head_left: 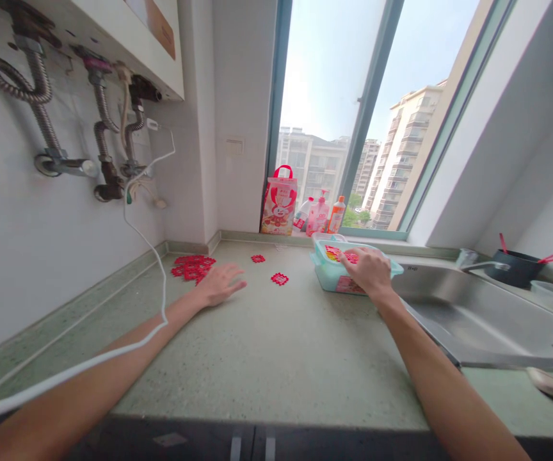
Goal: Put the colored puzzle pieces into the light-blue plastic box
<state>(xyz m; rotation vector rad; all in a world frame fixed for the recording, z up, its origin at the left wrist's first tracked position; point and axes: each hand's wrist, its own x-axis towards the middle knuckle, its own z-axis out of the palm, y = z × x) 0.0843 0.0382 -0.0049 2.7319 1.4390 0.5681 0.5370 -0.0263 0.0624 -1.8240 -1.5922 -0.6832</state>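
The right hand (370, 269) is over the mint tub (327, 278), its fingers bent down among the red pieces (333, 252) near the rim. The fingertips are partly hidden behind the hand, so I can't tell whether they pinch a piece or only rest on the heap. The left hand (221, 283) is open above the counter (276, 358), fingers loosely spread and nothing visible in its hold, just beside the pile of red pieces (192, 267). Two loose pieces, the farther one (258, 258) and the nearer one (280, 279), lie apart between the pile and the tub.

For clean handling, the right fingers would do best to come straight down and take one piece by its jagged edge, since pieces this flat probably cling or overlap. Keeping the wrist high over the rim should stop the tub from being dragged or tipped; the sink (449, 320) is right beside it. The left hand is better kept low and slow near the pile, so the sleeve-free forearm doesn't snag the white cable (164, 288) (it crosses right over that arm in this view).
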